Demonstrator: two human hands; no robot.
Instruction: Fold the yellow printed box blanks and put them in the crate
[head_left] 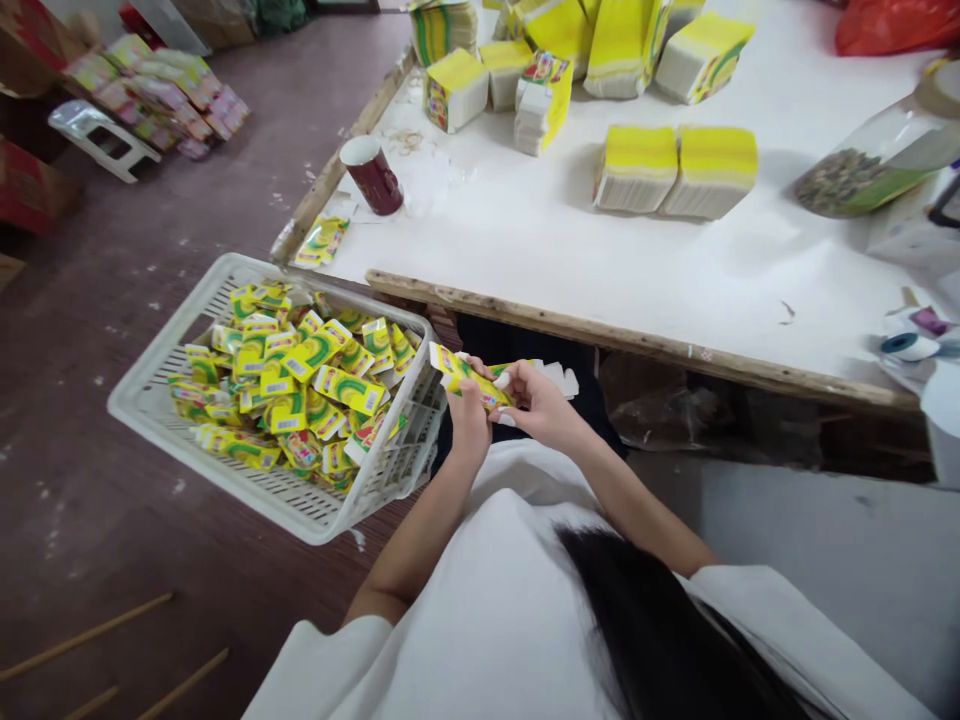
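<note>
Above my lap, my left hand (471,415) is closed around a small yellow carton (457,368) with green and red print. My right hand (546,408) pinches the near end of the same carton, thumb and fingers bent together. Behind the right hand, flat carton blanks (556,378) with white flaps lie on my dark-clothed lap. To the left of my hands stands a white plastic basket (150,415), heaped with folded yellow cartons (289,365).
A white table (510,240) with a wooden edge is in front. On it are a maroon cup (379,185), stacks of yellow carton blanks (637,170), a jar (862,165) and a red bag (896,28). A white stool (105,140) and bundled packs stand on the floor at far left.
</note>
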